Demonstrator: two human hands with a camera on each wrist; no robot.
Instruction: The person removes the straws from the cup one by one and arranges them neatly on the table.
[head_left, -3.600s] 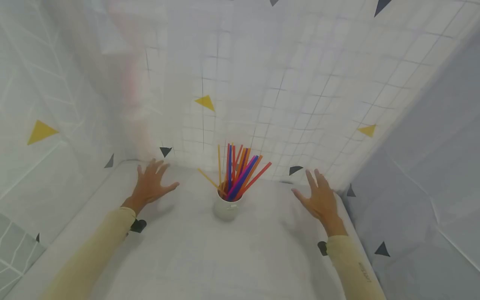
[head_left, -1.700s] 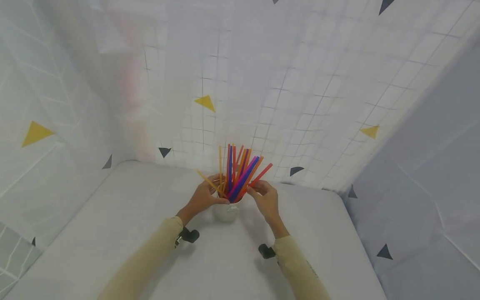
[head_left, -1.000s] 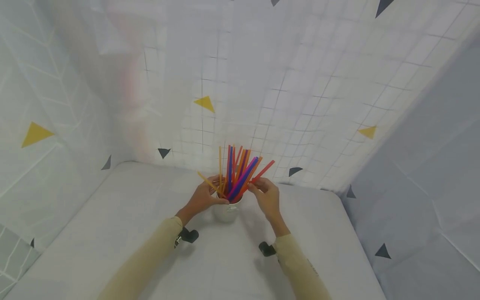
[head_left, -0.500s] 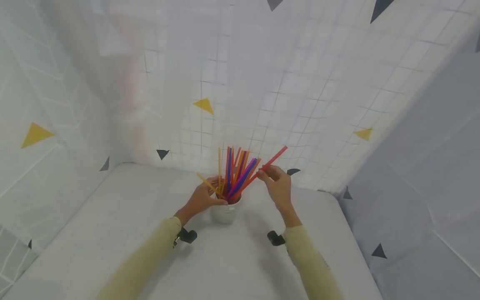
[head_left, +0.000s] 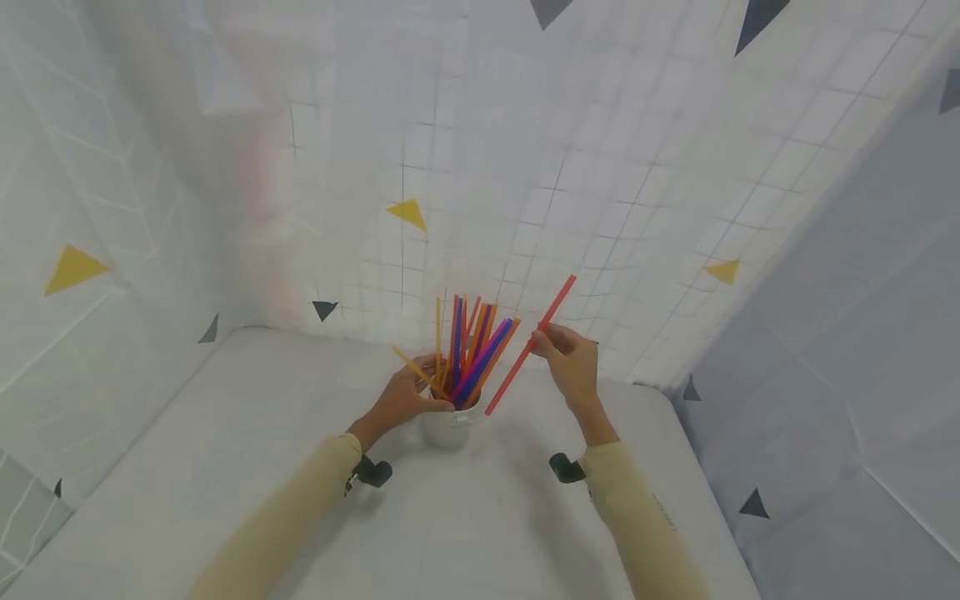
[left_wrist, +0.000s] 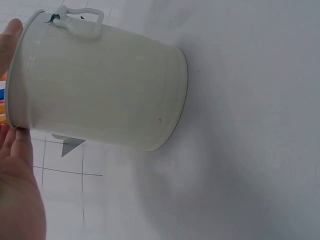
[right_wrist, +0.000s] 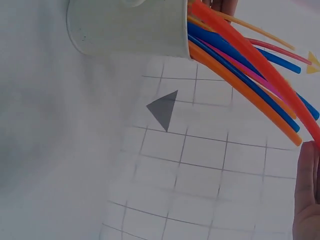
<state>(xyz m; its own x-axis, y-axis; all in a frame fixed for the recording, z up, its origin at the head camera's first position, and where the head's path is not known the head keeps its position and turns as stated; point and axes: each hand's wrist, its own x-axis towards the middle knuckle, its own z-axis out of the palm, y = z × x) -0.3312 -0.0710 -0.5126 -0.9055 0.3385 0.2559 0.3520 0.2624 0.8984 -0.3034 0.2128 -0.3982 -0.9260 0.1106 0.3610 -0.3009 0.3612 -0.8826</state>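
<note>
A small white pail (head_left: 447,433) with little side handles stands upright on the table, packed with colored drinking straws (head_left: 491,354) in orange, blue, pink, red and yellow. My left hand (head_left: 401,397) holds the pail at its rim, thumb on the near side and fingers behind; the left wrist view shows the pail's wall (left_wrist: 105,85) between them. To the right, my right hand (head_left: 576,367) pinches a red straw (head_left: 558,300) around its middle. It slants up and rightward, its lower end just outside the pail's rim in the head view.
A white-covered table (head_left: 450,533) spreads around the pail. Behind it rises a white sheet wall (head_left: 480,167) with grid lines and yellow and dark triangles. A grey side wall (head_left: 862,333) borders the right. Both wrists carry a dark camera (head_left: 566,468).
Both hands came in to the pail from either side. My right hand then took the red straw and drew it up and rightward out of the bunch. The left hand stays at the rim.
</note>
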